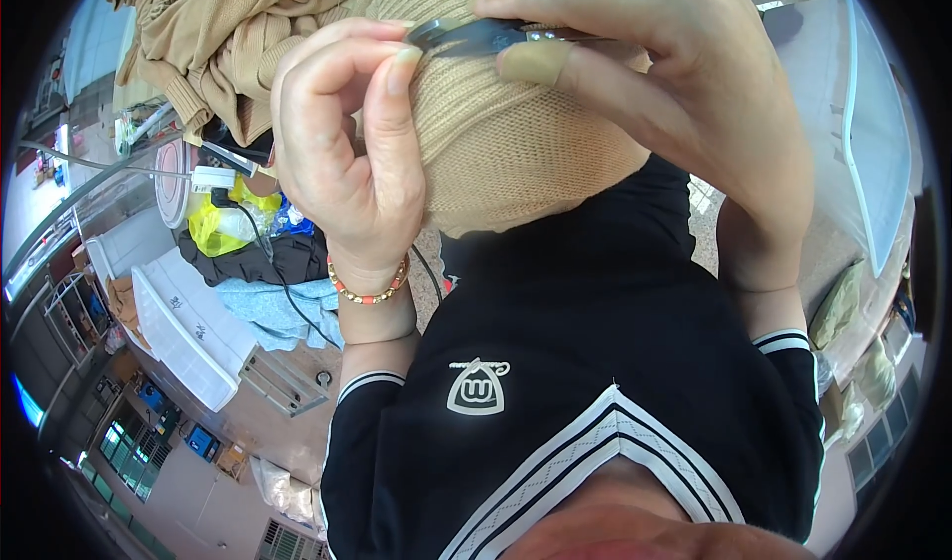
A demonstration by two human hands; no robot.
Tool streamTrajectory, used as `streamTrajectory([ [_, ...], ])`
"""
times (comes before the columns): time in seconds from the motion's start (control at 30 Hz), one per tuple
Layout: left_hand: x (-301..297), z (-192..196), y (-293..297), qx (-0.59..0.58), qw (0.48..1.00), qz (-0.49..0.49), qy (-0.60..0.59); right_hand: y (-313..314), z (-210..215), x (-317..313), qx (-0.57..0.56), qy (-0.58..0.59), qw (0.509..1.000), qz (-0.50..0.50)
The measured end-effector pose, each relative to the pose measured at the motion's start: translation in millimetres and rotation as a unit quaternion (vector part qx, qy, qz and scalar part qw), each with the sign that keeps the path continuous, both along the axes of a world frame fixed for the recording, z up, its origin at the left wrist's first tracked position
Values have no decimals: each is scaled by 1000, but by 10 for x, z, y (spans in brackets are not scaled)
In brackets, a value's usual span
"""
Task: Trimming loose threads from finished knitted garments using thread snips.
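A beige ribbed knit garment (506, 149) is held up close in front of my black shirt with white trim (555, 362). My left hand (342, 154), with a bead bracelet at the wrist, pinches the knit between thumb and forefinger. My right hand (694, 84), with a tan plaster on one finger, grips a small dark metal thread snipper (466, 35). The snipper's tip lies on the knit, right beside my left fingertips.
More beige knitwear (228, 25) is piled at the upper left. Below it lie a white power strip with a black cable (213, 176), a yellow bag (223, 225), black cloth (258, 258) and light blue cloth (273, 307). A white plastic crate (188, 332) stands at the left.
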State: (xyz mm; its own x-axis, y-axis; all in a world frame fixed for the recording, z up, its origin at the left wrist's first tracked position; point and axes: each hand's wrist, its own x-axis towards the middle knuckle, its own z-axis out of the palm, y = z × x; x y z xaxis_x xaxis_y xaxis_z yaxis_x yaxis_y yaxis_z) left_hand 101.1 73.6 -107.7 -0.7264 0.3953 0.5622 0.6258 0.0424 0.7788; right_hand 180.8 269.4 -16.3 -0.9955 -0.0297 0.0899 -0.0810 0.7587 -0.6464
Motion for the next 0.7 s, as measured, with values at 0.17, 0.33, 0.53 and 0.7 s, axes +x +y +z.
streamTrajectory([
  [0.17, -6, 3, 18, 9, 997, -14, 73, -35, 8, -17, 39, 8, 999, 7],
  [0.33, 96, -30, 53, 61, 997, -24, 34, 3, -183, 17, 2, 58, 998, 25],
  [0.53, 93, 63, -317, -98, 994, -47, -26, 78, -456, 214, -109, 75, 989, 67],
  [0.7, 80, 18, -338, -87, 993, -78, -12, 109, -680, 314, -112, 130, 981, 86],
])
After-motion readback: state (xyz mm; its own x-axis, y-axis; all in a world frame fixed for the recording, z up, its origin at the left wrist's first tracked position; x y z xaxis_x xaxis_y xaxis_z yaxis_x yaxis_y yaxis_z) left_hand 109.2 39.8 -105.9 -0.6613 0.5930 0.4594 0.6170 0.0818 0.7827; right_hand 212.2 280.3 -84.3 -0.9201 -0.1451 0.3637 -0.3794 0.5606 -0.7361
